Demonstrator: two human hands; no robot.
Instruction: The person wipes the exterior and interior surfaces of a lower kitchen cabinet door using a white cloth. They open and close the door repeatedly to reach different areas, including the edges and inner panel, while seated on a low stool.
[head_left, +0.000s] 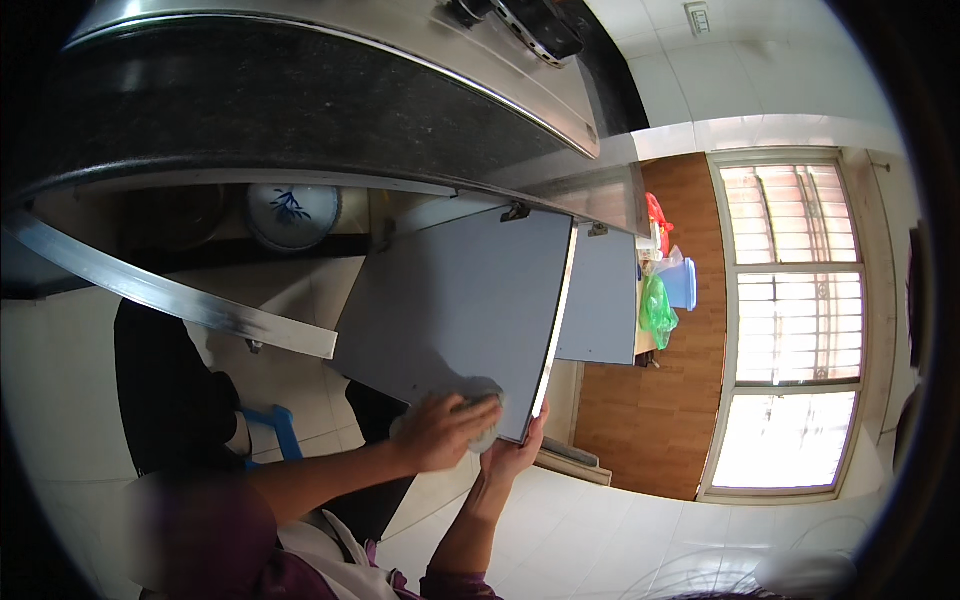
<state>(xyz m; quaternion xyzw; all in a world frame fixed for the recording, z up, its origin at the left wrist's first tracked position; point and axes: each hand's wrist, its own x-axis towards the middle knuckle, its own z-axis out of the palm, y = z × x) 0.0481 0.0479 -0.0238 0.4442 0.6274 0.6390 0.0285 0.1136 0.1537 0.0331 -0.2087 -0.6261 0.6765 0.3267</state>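
My left hand (442, 431) presses a bunched pale grey-green cloth (487, 424) against the grey inner face of an open cabinet door (465, 300), near its lower corner. With my right hand (517, 450) I grip the same corner at the door's light metal edge strip; some of its fingers are hidden by the door. A metal hinge (515, 212) joins the door near the counter. Left of the door, inside the dim cabinet, a white plate or bowl with a blue floral pattern (294, 214) shows.
Above is the dark stone counter (300, 105) with a gas stove (536, 34). Another open door with a metal edge (180, 292) juts out at left. A blue plastic stool (285, 431) stands by my legs. A green bag (658, 311) and blue container (681, 285) lie beyond.
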